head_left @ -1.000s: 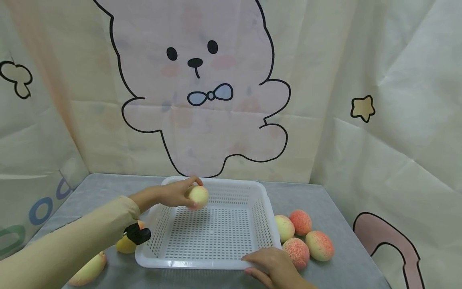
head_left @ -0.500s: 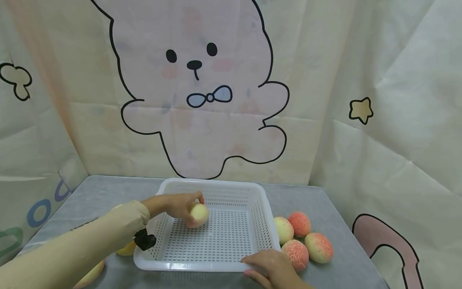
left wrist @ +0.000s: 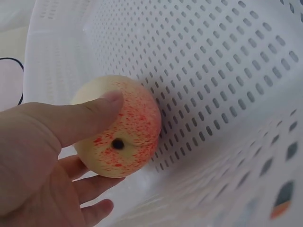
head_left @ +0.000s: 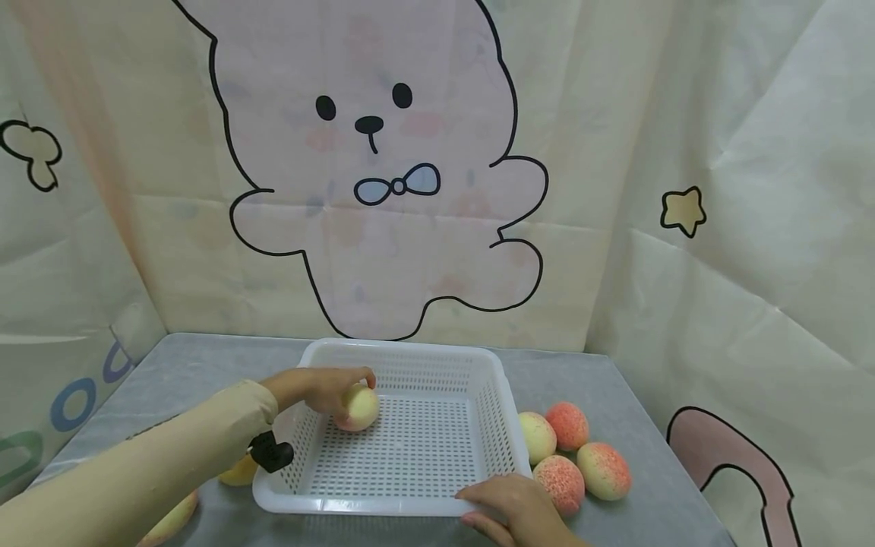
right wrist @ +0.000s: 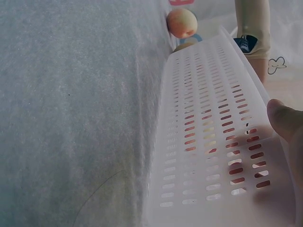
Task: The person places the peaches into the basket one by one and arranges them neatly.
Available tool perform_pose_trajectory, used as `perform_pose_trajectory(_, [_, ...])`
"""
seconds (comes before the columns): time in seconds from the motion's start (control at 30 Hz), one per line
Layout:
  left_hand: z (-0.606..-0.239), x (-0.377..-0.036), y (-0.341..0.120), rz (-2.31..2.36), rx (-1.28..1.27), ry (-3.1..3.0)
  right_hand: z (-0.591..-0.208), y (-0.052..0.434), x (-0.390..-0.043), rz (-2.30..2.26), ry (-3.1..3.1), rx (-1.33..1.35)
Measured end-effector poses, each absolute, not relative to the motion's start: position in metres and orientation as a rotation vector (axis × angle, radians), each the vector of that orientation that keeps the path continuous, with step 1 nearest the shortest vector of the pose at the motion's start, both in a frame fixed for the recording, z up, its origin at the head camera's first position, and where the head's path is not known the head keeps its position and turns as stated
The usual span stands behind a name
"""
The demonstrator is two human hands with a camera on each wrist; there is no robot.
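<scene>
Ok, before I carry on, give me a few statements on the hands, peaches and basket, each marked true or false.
1. The left hand holds a peach inside the perforated white basket. True.
2. The right hand holds a peach too. False: it holds the basket's near rim.
3. Four peaches lie outside the basket, to its right. True.
4. Several loose peaches already lie in the basket. False: the held peach is the only one visible in it.
5. The held peach shows red speckles. True.
6. The left sleeve is dark blue. False: it is beige.
</scene>
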State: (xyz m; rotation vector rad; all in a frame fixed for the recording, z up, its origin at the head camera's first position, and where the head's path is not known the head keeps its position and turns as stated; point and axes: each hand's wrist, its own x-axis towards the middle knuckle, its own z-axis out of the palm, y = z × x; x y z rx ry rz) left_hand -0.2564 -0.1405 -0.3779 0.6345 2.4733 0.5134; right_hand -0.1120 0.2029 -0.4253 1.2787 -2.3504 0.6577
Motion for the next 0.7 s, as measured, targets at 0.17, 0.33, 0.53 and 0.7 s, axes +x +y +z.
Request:
perform_pose_trajectory(0.17, [-0.3754, -0.2566, -0.141, 0.485, 0.647, 2.443, -0.4268, 0.2031, -0.112, 0.673, -2.356, 1.281])
perform_pose_trajectory(0.33, [-0.3723, -0.2562, -0.1414, 0.495, 0.602, 2.437, -0.4263, 0.203, -0.1122, 0.658, -2.348, 1.282])
perform_pose_trajectory(0.53, [-0.3699, -0.2555, -0.1431, 0.564, 0.533, 2.416, -0.4257, 0.203, -0.1122, 0.675, -2.351, 1.292])
perform_pose_trajectory(0.7, [-0.3678, -0.2544, -0.1466, 0.581, 0.55, 2.417, -0.4258, 0.2029, -0.1133, 0.697, -2.345, 1.307])
